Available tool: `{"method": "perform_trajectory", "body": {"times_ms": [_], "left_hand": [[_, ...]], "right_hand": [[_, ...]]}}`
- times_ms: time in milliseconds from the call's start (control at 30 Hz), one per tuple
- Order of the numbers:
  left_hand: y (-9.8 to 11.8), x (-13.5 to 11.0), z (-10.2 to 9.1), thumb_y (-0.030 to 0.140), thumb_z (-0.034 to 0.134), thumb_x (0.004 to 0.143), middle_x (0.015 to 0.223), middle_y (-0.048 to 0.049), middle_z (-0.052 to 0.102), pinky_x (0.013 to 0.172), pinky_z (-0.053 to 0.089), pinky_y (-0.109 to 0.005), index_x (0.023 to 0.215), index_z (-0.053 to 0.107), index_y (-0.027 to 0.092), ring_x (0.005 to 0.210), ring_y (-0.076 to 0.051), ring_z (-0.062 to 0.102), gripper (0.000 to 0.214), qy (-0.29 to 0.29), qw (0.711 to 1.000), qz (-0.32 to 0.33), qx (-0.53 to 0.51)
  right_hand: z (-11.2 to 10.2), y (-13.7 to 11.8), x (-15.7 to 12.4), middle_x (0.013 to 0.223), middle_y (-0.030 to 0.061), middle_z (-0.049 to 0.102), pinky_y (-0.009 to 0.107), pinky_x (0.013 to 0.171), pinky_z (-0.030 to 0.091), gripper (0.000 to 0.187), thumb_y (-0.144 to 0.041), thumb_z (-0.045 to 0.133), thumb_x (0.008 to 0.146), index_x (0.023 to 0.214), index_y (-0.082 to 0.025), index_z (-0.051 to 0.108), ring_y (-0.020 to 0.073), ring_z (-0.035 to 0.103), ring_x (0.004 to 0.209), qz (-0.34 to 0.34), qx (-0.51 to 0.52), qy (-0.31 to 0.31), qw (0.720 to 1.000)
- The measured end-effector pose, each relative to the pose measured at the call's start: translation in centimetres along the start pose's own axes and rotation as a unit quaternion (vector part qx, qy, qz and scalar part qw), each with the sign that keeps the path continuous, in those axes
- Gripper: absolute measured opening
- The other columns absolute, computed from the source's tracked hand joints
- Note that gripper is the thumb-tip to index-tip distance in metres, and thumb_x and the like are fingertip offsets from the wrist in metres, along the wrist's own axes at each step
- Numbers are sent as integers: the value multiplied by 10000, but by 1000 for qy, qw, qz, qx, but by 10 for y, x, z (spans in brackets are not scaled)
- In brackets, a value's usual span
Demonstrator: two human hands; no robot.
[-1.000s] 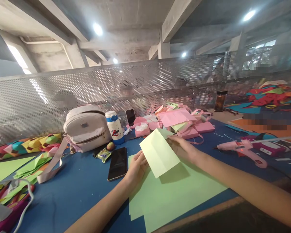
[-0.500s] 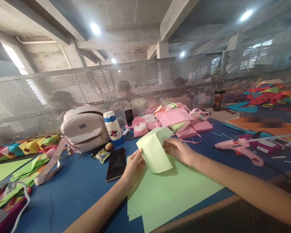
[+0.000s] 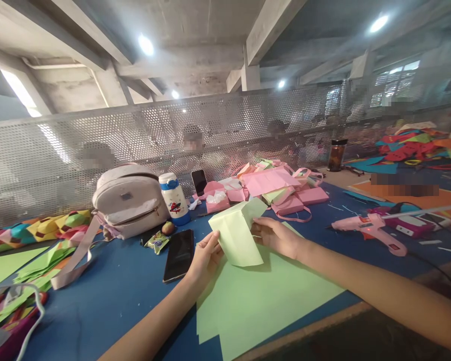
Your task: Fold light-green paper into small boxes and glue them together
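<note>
A folded piece of light green paper (image 3: 240, 235), creased into a box-like shape, is held up between my two hands. My left hand (image 3: 208, 253) pinches its left edge with the thumb in front. At its right side, my right hand (image 3: 278, 235) grips it, with some fingers hidden behind the paper. Below lie large flat light green sheets (image 3: 263, 311) on the blue table (image 3: 113, 306). A black phone (image 3: 178, 254) rests just left of my left hand. To the right lies a pink hot glue gun (image 3: 372, 229) with a glue stick in its back.
Behind the paper stand a white backpack (image 3: 130, 203), a white and blue bottle (image 3: 174, 200) and a heap of pink paper pieces (image 3: 270, 183). A dark bottle (image 3: 337, 155) is farther right. A perforated metal screen (image 3: 225, 120) runs along the back, with people beyond it.
The folded paper and both hands have shifted very slightly left in view, as has the whole scene. My grip on the paper looks the same.
</note>
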State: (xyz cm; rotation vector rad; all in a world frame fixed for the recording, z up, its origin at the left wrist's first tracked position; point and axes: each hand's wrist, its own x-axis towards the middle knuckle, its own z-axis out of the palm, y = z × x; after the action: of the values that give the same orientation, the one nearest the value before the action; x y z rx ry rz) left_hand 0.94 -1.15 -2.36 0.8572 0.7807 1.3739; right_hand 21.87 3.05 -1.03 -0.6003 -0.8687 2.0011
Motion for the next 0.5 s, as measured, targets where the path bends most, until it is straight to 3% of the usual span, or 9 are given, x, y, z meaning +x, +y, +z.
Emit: {"method": "perform_trajectory", "body": {"times_ms": [300, 500], "left_hand": [[14, 1, 1, 324, 898, 628, 864, -27, 768, 595, 520, -196, 980, 730, 163, 627, -102, 670, 422, 15, 999, 25, 20], [34, -1, 6, 319, 880, 643, 919, -50, 784, 710, 551, -272, 942, 757, 177, 768, -185, 706, 353, 18, 988, 128, 79]], "right_hand": [[3, -2, -1, 772, 40, 734, 243, 640, 464, 114, -266, 729, 769, 797, -162, 693, 147, 666, 722, -5, -31, -17, 999], [-1, -2, 1, 1001, 59, 742, 241, 682, 475, 223, -281, 789, 697, 894, -196, 728, 179, 672, 918, -51, -100, 0, 994]]}}
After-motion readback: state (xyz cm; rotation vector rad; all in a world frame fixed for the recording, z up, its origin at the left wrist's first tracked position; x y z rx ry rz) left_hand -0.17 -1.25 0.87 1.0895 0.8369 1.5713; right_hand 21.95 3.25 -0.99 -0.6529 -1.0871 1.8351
